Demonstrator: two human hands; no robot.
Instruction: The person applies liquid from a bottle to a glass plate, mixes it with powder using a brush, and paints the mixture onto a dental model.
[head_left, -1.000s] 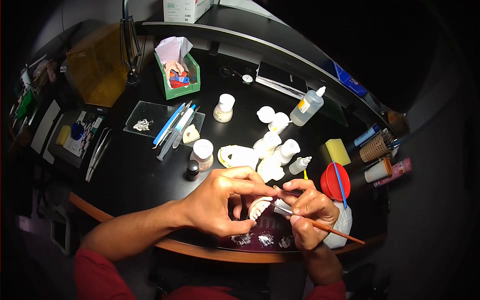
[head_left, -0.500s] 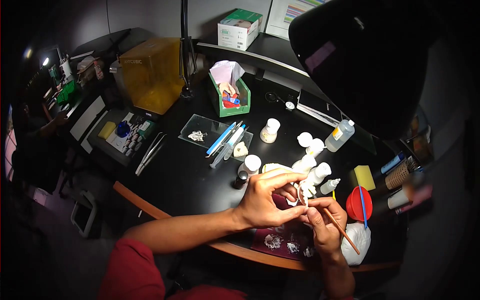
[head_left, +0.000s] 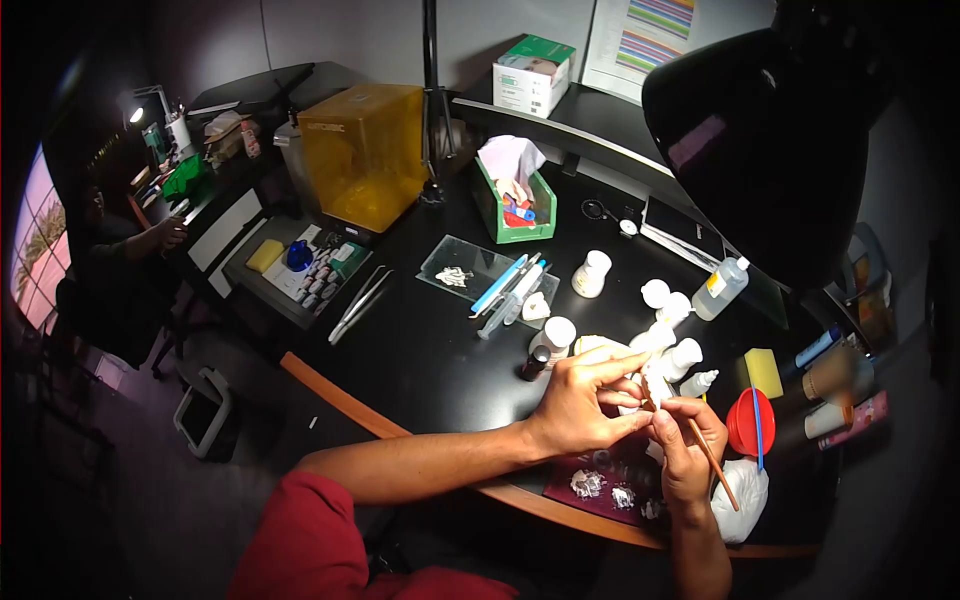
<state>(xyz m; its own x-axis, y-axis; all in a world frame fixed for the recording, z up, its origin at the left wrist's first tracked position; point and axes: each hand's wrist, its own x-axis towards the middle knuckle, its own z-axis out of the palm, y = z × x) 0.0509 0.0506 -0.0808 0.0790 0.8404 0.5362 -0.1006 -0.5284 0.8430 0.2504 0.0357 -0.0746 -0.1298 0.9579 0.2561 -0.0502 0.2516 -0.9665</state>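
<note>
My left hand (head_left: pixel 578 402) is closed, pinching a small white dental piece (head_left: pixel 654 386) between thumb and fingers. Glare and the fingers hide much of its shape. Close against it, my right hand (head_left: pixel 690 448) grips a slim brush-like tool with a brown wooden handle (head_left: pixel 720 476). The tool's tip is at the piece, lost among the fingertips. Below the hands lies a dark red mat (head_left: pixel 563 484) with several crumpled whitish bits (head_left: pixel 588 484). White bottles (head_left: pixel 683 357) stand just behind the fingers, near a small dark bottle (head_left: pixel 536 364).
A red bowl (head_left: pixel 744 432) with a blue stick and a white bag (head_left: pixel 740 505) sit right. Tweezers (head_left: pixel 362 303), a glass plate (head_left: pixel 440 262), syringes (head_left: pixel 512 305) and a green bin (head_left: pixel 528 232) lie farther back. A black lamp (head_left: pixel 760 150) overhangs. Another person's hand (head_left: pixel 172 233) shows far left.
My view has swung left and up, so everything appears farther right. Both hands stay together at the dental piece, which looks slightly turned; the tool remains in my right hand.
</note>
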